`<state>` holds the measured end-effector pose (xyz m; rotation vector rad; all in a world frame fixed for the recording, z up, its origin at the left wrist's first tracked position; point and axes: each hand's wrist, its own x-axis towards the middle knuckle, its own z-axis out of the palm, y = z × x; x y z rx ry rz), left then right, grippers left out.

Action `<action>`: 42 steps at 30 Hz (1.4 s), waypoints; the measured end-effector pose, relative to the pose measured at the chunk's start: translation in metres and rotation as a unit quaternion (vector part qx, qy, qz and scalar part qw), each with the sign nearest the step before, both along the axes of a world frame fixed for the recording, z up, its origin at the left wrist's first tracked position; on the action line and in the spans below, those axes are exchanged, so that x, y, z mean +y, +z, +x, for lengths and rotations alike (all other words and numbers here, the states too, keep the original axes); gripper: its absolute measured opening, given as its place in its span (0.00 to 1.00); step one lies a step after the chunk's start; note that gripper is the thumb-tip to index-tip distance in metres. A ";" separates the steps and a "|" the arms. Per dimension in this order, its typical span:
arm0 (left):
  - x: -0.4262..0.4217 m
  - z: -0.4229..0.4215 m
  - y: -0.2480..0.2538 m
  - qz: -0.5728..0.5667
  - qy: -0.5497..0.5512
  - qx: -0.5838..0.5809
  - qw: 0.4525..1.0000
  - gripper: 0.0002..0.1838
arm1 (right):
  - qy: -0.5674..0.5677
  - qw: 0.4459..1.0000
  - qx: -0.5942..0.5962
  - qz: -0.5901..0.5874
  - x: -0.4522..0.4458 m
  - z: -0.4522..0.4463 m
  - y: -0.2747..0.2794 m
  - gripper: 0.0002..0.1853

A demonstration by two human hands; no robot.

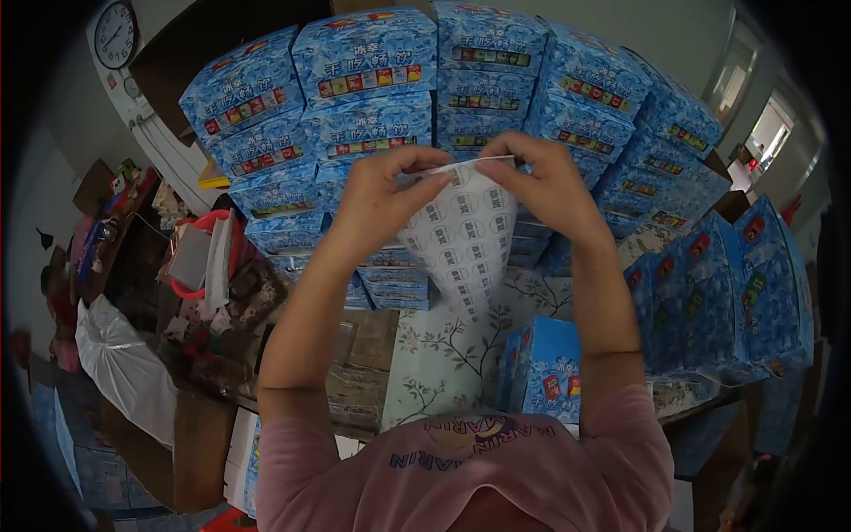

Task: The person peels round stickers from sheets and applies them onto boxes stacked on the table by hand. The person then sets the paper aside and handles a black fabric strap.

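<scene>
A white sheet (461, 232) printed with rows of round dark marks hangs between my two hands, narrowing toward its lower end above the patterned tablecloth. My left hand (390, 191) pinches its upper left edge between thumb and fingers. At the upper right edge, my right hand (541, 182) grips the same sheet, thumb in front. Behind the hands rise stacks of blue printed boxes (365, 58).
More blue boxes (700, 301) stand at the right, and one blue box (554, 363) is near my body. The tablecloth (430, 363) has a branch pattern. At the left are a red basket (183, 289), a white plastic bag (124, 363) and a cardboard box (197, 452).
</scene>
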<state>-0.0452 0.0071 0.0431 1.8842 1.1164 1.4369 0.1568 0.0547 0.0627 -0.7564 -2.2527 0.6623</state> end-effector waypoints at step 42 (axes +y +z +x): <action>0.023 -0.002 -0.054 -0.173 -0.032 -0.059 0.983 0.09 | -0.193 0.944 0.244 0.113 0.171 -0.030 0.004 0.10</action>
